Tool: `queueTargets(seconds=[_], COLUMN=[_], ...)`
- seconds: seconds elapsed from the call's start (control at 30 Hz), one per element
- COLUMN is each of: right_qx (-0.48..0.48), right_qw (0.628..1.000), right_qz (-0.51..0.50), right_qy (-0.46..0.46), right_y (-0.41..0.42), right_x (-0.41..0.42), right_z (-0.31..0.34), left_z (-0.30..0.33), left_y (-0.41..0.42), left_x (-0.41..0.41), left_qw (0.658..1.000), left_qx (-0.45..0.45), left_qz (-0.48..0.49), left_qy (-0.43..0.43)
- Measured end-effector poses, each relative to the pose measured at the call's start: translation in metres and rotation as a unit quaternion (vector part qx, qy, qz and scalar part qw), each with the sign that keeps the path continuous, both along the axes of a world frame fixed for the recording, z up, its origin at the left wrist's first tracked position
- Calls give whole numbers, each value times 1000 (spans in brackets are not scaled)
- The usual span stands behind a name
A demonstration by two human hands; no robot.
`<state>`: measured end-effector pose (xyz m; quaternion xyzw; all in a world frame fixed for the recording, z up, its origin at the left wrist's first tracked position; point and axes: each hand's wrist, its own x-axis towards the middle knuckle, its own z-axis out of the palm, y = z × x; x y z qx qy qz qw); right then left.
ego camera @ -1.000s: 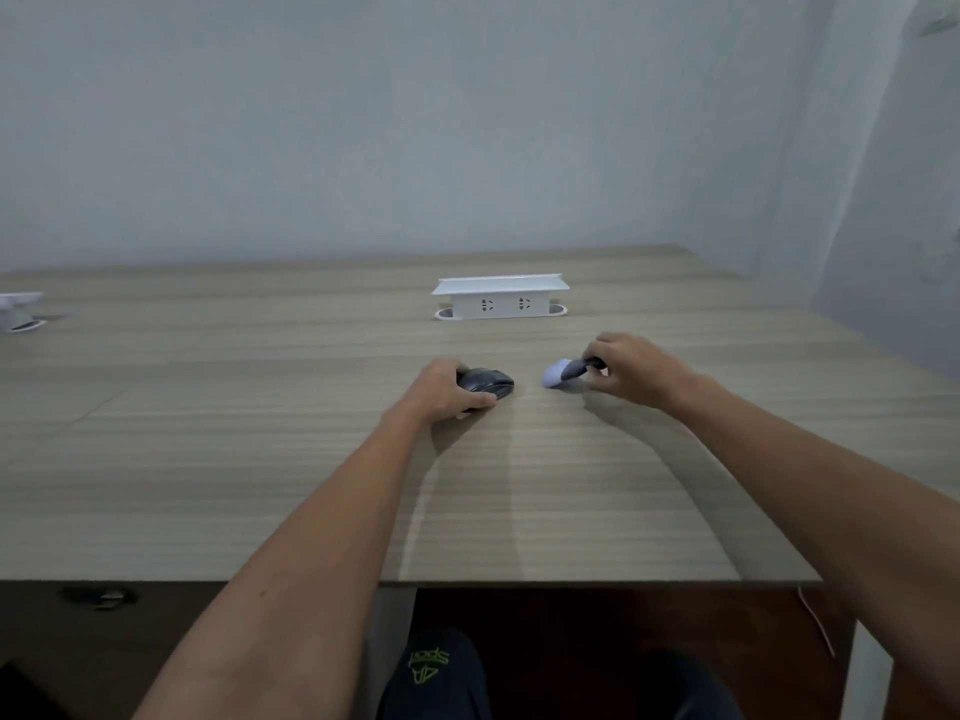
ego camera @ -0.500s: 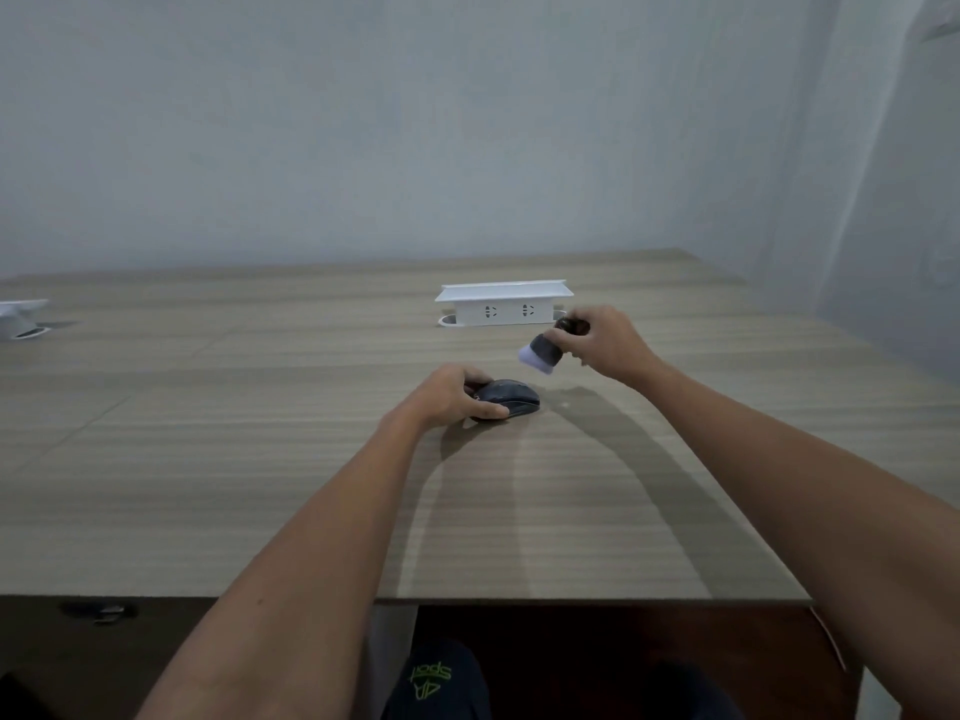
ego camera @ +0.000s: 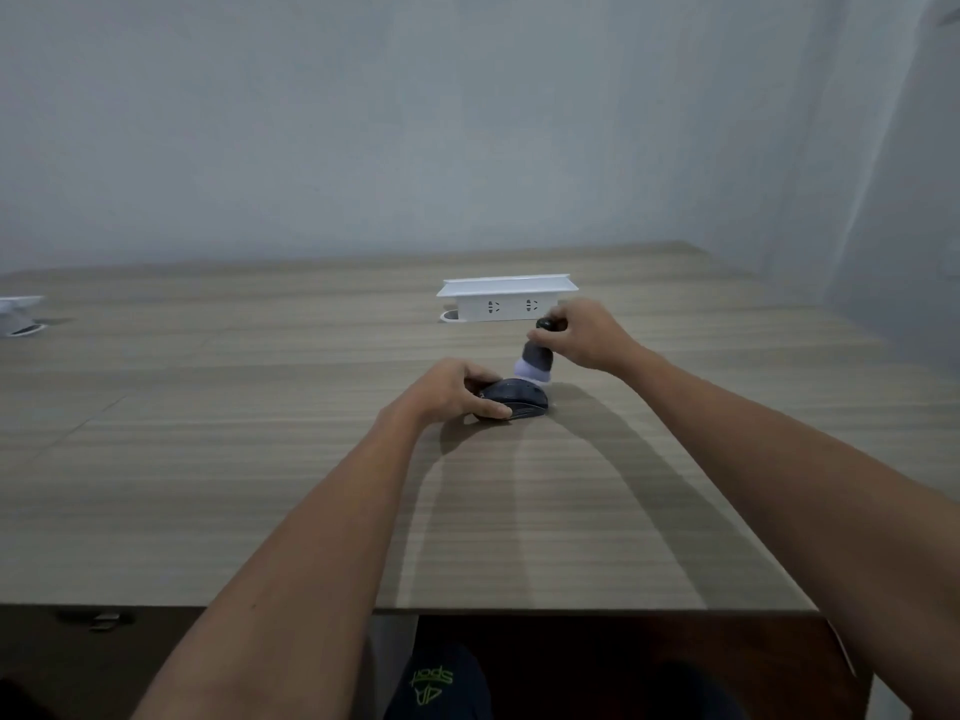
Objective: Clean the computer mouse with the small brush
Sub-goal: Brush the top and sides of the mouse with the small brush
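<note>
Both hands are shown at work near the centre of a wide, wood-grain laminate tabletop (ego camera: pixel 218 459). Left hand (ego camera: pixel 447 389): closed around the left side of a dark grey, rounded plastic computer mouse (ego camera: pixel 517 400), with the thumb along the near edge and the fingers over the far edge, so that the mouse is pinned flat on the tabletop. Right hand (ego camera: pixel 584 332): closed on the black handle of a small brush (ego camera: pixel 537 358) with a dark grey ferrule and a pale, rounded bristle head. The brush is held nearly upright, bristles down, at 1 o'clock from the mouse; the bristle tips meet, or very nearly meet, the far right edge of the mouse, and contact cannot be confirmed because of blur. A white rectangular desktop socket block (ego camera: pixel 506 298) with two visible outlets stands at 12 o'clock from the mouse, just behind the right hand. A second white fitting (ego camera: pixel 18 314), partly cut off, is seen at 10 o'clock by the left border.
</note>
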<state>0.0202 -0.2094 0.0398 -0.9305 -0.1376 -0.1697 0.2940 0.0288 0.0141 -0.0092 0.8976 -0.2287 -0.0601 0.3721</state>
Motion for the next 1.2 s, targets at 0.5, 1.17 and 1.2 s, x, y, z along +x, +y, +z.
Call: queueTargets(seconds=[0.5,1.17,1.2], right_qx=[-20,-20,-11], right_qw=[997,999,999], right_qz=[-27,-2,6], right_qy=[76,38,31], right_y=[-8,5,6], right_x=[0,-5,-5], right_z=[-2,6,6], left_z=[0,3,3], left_y=[-2,-8,-8], left_x=[0,-5,-5], left_qw=[1000,998,998], left_qx=[-4,13,12], left_qz=[23,58,60], left_qy=[7,-3,-2])
